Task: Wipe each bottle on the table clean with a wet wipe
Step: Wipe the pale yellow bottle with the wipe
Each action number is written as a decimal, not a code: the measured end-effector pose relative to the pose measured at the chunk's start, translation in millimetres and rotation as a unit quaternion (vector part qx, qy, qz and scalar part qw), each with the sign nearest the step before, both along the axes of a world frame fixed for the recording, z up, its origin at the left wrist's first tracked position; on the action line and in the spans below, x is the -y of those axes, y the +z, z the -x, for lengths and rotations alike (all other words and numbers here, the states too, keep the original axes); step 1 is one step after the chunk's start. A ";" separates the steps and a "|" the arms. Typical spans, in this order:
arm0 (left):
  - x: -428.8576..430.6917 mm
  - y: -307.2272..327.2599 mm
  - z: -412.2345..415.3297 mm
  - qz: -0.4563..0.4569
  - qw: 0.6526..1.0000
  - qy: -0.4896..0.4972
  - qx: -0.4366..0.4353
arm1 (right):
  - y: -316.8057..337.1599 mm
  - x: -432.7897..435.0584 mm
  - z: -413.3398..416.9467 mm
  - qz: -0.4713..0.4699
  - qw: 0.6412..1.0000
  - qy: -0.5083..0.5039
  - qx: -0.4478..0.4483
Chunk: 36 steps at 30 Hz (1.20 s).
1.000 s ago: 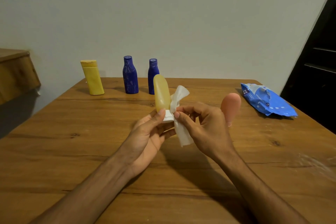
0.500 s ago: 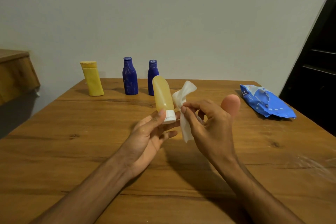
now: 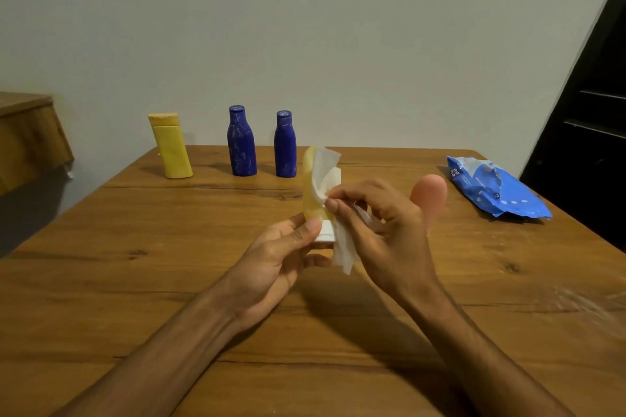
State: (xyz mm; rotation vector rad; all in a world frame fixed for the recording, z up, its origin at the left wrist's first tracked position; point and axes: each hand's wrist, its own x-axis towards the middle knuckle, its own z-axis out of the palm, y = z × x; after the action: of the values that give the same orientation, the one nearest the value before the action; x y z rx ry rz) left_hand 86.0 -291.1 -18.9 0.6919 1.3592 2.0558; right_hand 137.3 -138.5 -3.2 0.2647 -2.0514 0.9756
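Note:
My left hand [image 3: 274, 264] grips a translucent yellow tube [image 3: 310, 195] by its white cap, cap downward, above the middle of the table. My right hand [image 3: 382, 234] pinches a white wet wipe [image 3: 327, 179] and presses it against the tube's right side; the wipe's lower end hangs below my fingers. A peach tube [image 3: 429, 195] stands just behind my right hand, partly hidden by it. At the back of the table stand a yellow bottle [image 3: 171, 145] and two dark blue bottles [image 3: 241, 142] [image 3: 285, 145].
A blue wet wipe pack [image 3: 494, 191] lies at the back right of the wooden table [image 3: 135, 281]. A wooden ledge [image 3: 27, 132] sticks out at the left. A dark door [image 3: 589, 132] stands at the right.
My right hand has slid the wipe up from the cap onto the tube's body. The wipe now covers the tube's upper right side. My left hand has kept its grip.

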 end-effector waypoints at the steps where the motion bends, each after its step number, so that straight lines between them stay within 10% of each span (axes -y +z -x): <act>1: 0.5 -1.5 1.3 0.012 1.000 0.000 -0.017 | 0.0 0.1 0.3 0.003 1.000 -0.001 -0.003; 10: 0.3 -6.5 0.6 0.048 0.996 0.012 -0.071 | -0.1 -2.7 -0.3 -0.081 0.995 0.049 0.008; 25: 3.1 1.5 6.0 -0.091 0.989 -0.058 0.101 | 15.6 -15.4 -3.2 0.167 0.983 -0.067 -0.036; 36: -1.2 6.4 -2.0 -0.131 0.965 0.065 0.218 | -6.3 14.3 -4.8 -0.109 0.992 -0.016 -0.062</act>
State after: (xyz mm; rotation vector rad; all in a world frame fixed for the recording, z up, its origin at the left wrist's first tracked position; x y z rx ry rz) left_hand 88.0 -289.9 -12.5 0.2307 0.9113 2.3427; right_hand 142.1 -152.7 -9.5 0.3956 -2.0408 0.6966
